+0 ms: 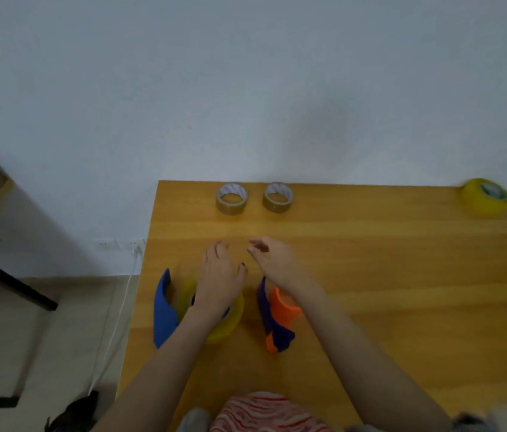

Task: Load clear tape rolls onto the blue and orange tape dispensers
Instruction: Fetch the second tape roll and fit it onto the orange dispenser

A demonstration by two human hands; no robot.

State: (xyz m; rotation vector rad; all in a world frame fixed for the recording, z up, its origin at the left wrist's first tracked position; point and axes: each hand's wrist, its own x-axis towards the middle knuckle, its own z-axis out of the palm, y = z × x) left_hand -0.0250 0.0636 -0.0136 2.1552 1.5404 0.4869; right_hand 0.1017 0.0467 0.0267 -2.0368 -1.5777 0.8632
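Observation:
The blue tape dispenser (162,310) lies near the table's left edge with a yellowish clear tape roll (229,322) sitting in it. My left hand (221,280) hovers over that roll, fingers spread, holding nothing. The orange and purple dispenser (277,316) lies to its right with no roll on it. My right hand (275,263) floats above its far end, fingers loosely curled and empty. Another yellowish clear roll (485,195) rests at the table's far right corner.
Two brown tape rolls (231,198) (278,197) sit flat side by side at the back edge of the wooden table (370,275). The wall rises right behind them. A white cable (121,307) hangs left of the table, and a second table stands far left.

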